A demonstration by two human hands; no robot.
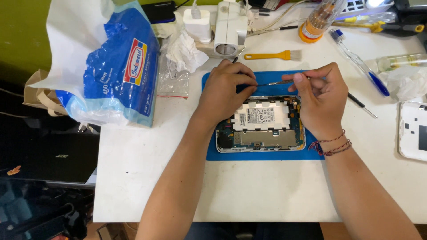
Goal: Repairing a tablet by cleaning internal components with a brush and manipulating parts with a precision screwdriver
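Device: opened tablet (260, 124), back cover off, lying flat on the blue work mat (267, 153) at the centre of the white table (249, 191). Battery and circuit board face up.
Tool: tweezers (271, 83), thin and metallic, held level above the far edge of the device.
Left hand (224, 93): fingertips pressed together on the near end of the tool, palm over the device's top-left corner.
Right hand (321, 100): thumb and forefinger pinching the other end of the tool; a string bracelet (331, 146) sits on the wrist.
Technique, as a judgement: keep both wrists on the mat, hold the tips clear of the battery, and move only the fingers.
Hazard: a slip could scratch the board.
Surroundings: yellow-handled brush (272, 55), toothbrush (360, 64), crumpled tissue (184, 51), blue-and-white bag (113, 66), 1 white back cover (413, 131) at the right edge.
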